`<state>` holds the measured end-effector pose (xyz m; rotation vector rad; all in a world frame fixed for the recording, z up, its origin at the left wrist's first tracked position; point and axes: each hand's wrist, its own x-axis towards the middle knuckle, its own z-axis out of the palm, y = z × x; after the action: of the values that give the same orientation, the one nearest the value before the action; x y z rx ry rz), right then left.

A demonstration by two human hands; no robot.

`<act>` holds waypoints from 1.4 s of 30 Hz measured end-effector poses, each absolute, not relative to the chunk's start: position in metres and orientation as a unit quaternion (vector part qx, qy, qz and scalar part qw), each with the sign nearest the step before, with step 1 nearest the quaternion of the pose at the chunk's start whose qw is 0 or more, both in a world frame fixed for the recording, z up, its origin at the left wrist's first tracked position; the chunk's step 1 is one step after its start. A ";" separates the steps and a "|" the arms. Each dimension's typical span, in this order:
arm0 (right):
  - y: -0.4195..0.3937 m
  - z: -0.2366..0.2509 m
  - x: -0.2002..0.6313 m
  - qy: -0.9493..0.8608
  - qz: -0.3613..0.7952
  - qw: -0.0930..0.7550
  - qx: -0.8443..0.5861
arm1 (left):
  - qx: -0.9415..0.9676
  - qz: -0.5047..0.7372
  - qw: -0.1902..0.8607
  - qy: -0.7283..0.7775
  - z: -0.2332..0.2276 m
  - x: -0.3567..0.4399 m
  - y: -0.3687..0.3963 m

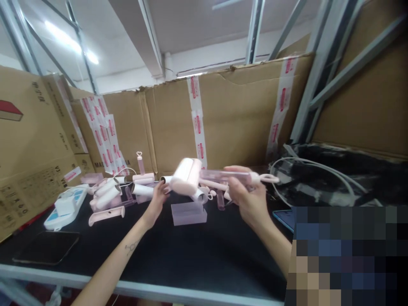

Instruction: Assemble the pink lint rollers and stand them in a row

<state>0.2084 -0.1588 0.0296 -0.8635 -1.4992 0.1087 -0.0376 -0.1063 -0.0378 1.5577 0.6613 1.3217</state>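
Observation:
A pale pink lint roller (185, 176) is held up in the air above the black table, its thick head to the left and blurred. My right hand (247, 197) is closed around its translucent handle, which ends in a loop at the right. At the left end of the head, my left hand (159, 195) has its fingers drawn together on the roller's edge; the exact grip is blurred. Below the head, a translucent lilac box (189, 213) rests on the table.
White paper rolls (108, 195), a pink half-shell (106, 216) and other roller parts lie behind my hands. At left are a power strip (65, 208) and a dark phone (47, 247). Cardboard walls (236, 114) stand behind; a cable (331, 165) loops at right.

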 end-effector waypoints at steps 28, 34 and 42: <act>-0.194 0.023 0.174 -0.809 0.028 0.533 -0.244 | 0.610 0.569 0.324 0.446 -0.022 -0.022 -0.138; -0.188 0.016 0.177 -0.793 0.150 0.514 -0.289 | 0.674 0.547 0.255 0.426 -0.014 -0.021 -0.143; -0.168 0.023 0.196 -0.809 0.163 0.499 -0.265 | 0.731 0.443 0.335 0.397 0.019 -0.004 -0.124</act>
<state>0.1956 -0.1683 0.0227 -0.6414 -1.9564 0.3946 -0.0040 -0.1240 0.0187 1.9072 1.0363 1.1550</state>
